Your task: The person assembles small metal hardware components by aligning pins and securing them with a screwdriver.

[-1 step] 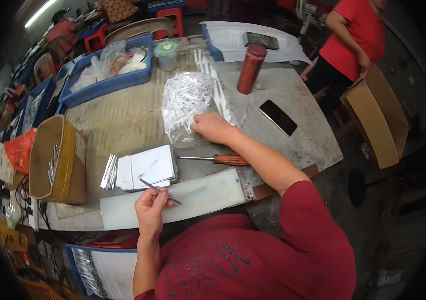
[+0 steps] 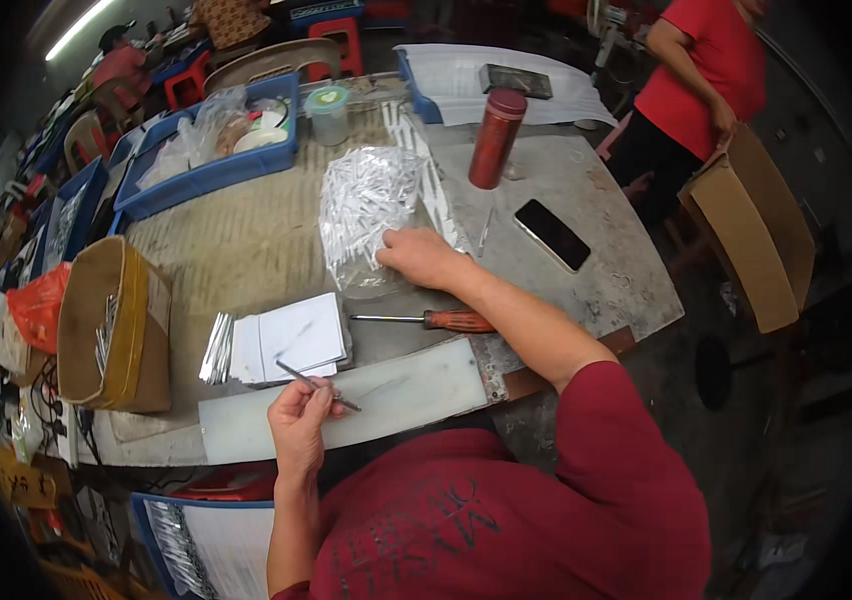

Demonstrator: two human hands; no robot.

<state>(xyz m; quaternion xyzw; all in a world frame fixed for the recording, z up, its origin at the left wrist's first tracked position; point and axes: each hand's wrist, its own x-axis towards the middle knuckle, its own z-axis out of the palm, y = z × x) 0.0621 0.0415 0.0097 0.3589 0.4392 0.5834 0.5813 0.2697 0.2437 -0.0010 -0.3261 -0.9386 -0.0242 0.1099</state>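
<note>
In the head view, a thin dark metal rod is being pinched by the left hand at the near edge of a white rectangular paper stack. Beyond the stack, rightward, a clear plastic bag of silvery strips is being touched by the right hand; whether anything is being gripped there cannot be told.

Left hand pinches a slim dark metal rod; right hand has thin silvery strips at its fingertips.

The view shifted very slightly, leaving the bag of silvery strips and the phone a touch farther left in it.
</note>
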